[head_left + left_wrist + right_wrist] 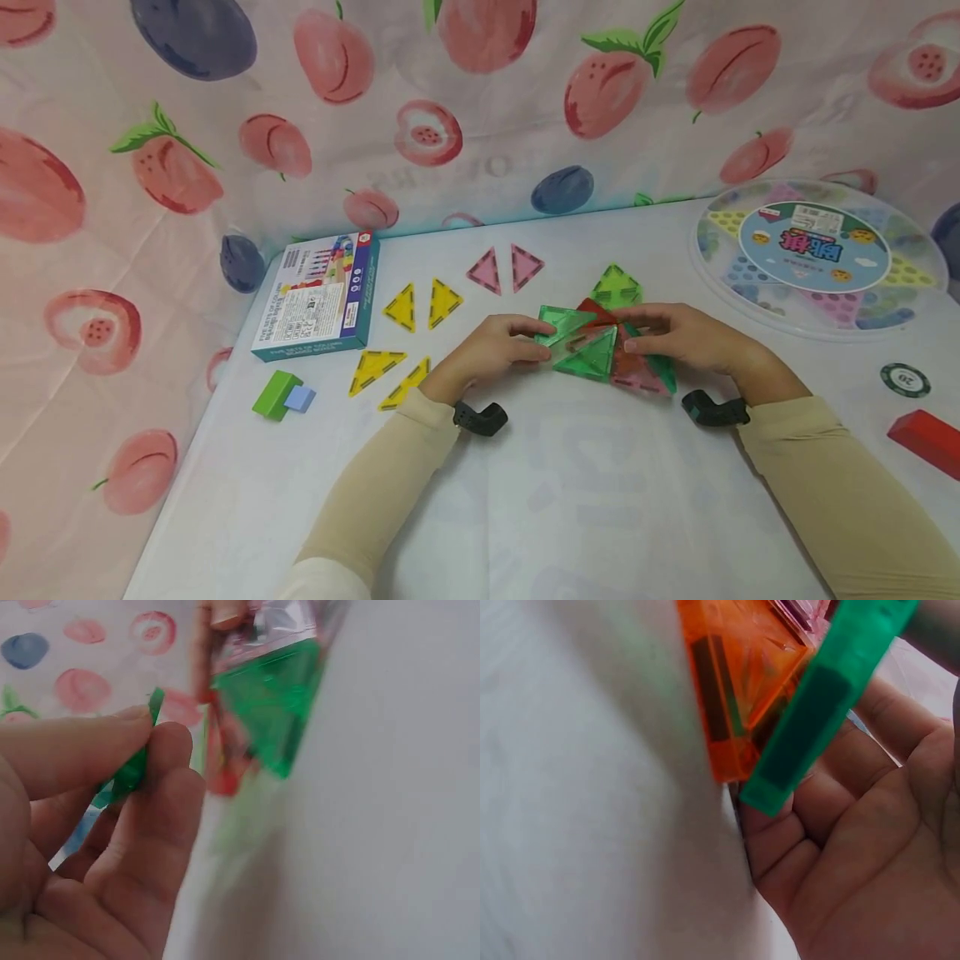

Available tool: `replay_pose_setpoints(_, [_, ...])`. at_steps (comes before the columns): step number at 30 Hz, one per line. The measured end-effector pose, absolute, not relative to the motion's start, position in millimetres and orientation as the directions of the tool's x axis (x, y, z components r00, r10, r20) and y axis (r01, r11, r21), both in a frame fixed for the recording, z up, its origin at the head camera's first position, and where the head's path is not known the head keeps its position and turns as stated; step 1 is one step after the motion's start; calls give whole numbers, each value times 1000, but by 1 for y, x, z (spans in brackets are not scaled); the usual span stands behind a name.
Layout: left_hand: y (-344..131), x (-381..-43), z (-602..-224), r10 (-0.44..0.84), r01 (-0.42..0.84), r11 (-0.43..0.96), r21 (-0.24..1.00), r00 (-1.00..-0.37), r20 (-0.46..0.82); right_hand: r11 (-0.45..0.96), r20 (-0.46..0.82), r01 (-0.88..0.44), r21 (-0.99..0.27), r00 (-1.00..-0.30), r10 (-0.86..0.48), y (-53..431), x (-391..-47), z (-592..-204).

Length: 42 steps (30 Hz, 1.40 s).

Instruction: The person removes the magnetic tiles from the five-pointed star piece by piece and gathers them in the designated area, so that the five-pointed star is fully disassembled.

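Left hand [491, 346]: grip nearly closed, thumb and fingertips pinching a green triangle tile [129, 774] at the left side of the tile cluster [588, 360]. Right hand [686, 337]: grip partly closed, thumb and fingers holding the cluster's right side. Cluster stands right of centre on the white surface [562, 500], made of green, red and pink see-through tiles, several tilted. Another green triangle [617, 286] just beyond it, far side. Two pink triangles [486, 272] lie to the far left of the cluster; four yellow triangles [444, 303] further left. At left, a box [318, 292], with a green block [277, 395] and blue block [300, 398] nearer. Far right, a round game board [813, 258]; nearer, a round chip [905, 380] and red block [927, 443].
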State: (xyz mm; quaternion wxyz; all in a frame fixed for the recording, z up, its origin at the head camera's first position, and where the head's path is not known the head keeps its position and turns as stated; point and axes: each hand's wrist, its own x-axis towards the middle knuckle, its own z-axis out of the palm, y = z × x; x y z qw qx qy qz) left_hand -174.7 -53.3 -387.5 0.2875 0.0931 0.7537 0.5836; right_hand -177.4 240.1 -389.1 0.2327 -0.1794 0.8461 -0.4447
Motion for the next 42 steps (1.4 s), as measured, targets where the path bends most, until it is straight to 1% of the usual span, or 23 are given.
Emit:
replay_pose_setpoints(4, [-72, -172, -378, 413, -88, 411, 907, -869, -271, 574, -240, -107, -812, -834, -496, 241, -178, -387])
replay_pose_setpoints(8, [-90, -168, -373, 318, -16, 556, 831, -920, -230, 596, -250, -107, -796, -838, -484, 243, -178, -385])
replay_pose_setpoints(12, [-103, -165, -371, 292, 75, 736, 673, -932, -216, 608, -255, -108, -787, -840, -478, 246, -178, -385])
replay_pose_setpoints(15, [-110, -164, -368, 323, 159, 814, 558, -923, -208, 617, -258, -106, -780, -844, -471, 248, -178, -384])
replay_pose_setpoints(22, [-109, -163, -374, 440, 304, 811, 500, -880, -179, 615, -277, -75, -785, -845, -457, 248, -178, -384])
replay_pose_setpoints(26, [-101, -164, -381, 429, 352, 845, 403, -895, -120, 609, -270, -86, -789, -842, -468, 247, -177, -385])
replay_pose_setpoints(28, [-98, -169, -382, 410, 352, 862, 366, -907, -94, 608, -268, -87, -789, -842, -468, 247, -177, -385])
replay_pose_setpoints(30, [-98, -175, -384, 377, 325, 878, 352, -922, -90, 605, -266, -86, -791, -842, -469, 247, -177, -386])
replay_pose_setpoints(34, [-99, -185, -387, 313, 249, 891, 379, -943, -115, 584, -258, -85, -807, -839, -479, 245, -177, -388])
replay_pose_setpoints(36, [-99, -187, -387, 300, 235, 897, 374, -946, -125, 581, -258, -85, -809, -837, -483, 244, -177, -390])
replay_pose_setpoints(39, [-97, -185, -385, 323, 263, 894, 363, -939, -117, 591, -264, -88, -802, -836, -482, 243, -177, -391])
replay_pose_setpoints(42, [-88, -178, -381, 381, 326, 872, 365, -920, -87, 600, -260, -100, -794, -836, -483, 243, -178, -391])
